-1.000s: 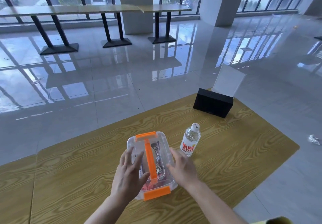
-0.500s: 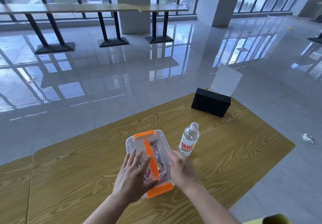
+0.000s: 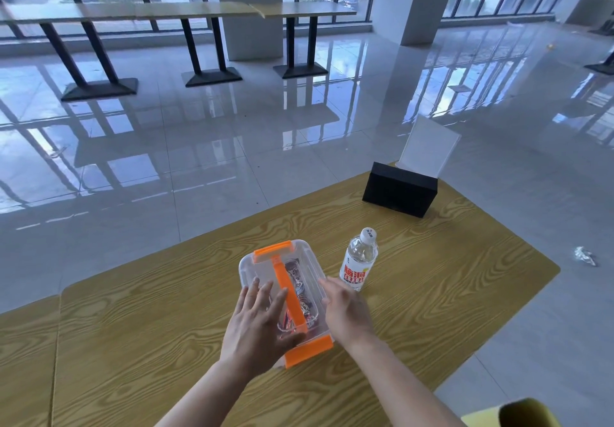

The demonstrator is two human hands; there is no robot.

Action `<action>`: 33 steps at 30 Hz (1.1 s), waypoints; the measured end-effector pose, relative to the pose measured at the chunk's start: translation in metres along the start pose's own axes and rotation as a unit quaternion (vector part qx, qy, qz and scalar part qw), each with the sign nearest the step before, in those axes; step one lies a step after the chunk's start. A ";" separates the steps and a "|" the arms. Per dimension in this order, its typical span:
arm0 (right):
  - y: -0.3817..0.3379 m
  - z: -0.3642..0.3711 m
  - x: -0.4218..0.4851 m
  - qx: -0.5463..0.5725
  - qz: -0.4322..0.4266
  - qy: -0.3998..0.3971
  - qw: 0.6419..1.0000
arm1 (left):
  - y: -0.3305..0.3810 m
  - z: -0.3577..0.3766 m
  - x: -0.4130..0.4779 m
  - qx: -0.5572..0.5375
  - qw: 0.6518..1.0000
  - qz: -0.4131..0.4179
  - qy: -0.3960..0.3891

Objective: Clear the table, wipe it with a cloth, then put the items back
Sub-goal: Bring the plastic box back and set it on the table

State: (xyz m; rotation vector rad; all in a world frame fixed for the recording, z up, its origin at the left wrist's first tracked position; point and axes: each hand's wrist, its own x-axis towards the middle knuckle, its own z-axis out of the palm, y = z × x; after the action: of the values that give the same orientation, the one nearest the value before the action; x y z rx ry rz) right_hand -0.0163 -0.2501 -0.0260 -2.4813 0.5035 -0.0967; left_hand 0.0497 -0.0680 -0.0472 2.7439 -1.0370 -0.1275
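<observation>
Progress is judged as the opening stage: nothing is cleared from the worktop (image 3: 465,293). The clear storage box with orange latches (image 3: 300,260) sits at lower centre, with the water bottle (image 3: 358,260) just right of it. The black box (image 3: 398,191) and the clear sign holder (image 3: 428,147) stand toward the upper right. The left hand (image 3: 255,323) rests on the lid, fingers straight and spread. The right hand (image 3: 345,310) touches the box's right wall, fingers extended. No cloth is identifiable. Removal, wiping and replacement remain.
</observation>
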 end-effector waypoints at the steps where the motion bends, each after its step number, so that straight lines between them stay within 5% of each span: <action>1: 0.003 -0.001 0.001 -0.001 0.004 0.003 1.000 | 0.004 0.000 0.000 -0.001 1.000 -0.002 0.000; 33: 0.053 -0.027 -0.011 0.009 0.048 0.059 0.997 | 0.049 0.010 0.013 0.011 1.000 0.002 0.004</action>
State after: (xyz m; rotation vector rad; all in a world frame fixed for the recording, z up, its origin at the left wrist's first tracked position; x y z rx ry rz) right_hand -0.0485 -0.3005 -0.0334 -2.4388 0.6690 -0.2104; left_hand 0.0266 -0.1145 -0.0462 2.7601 -1.0474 -0.1035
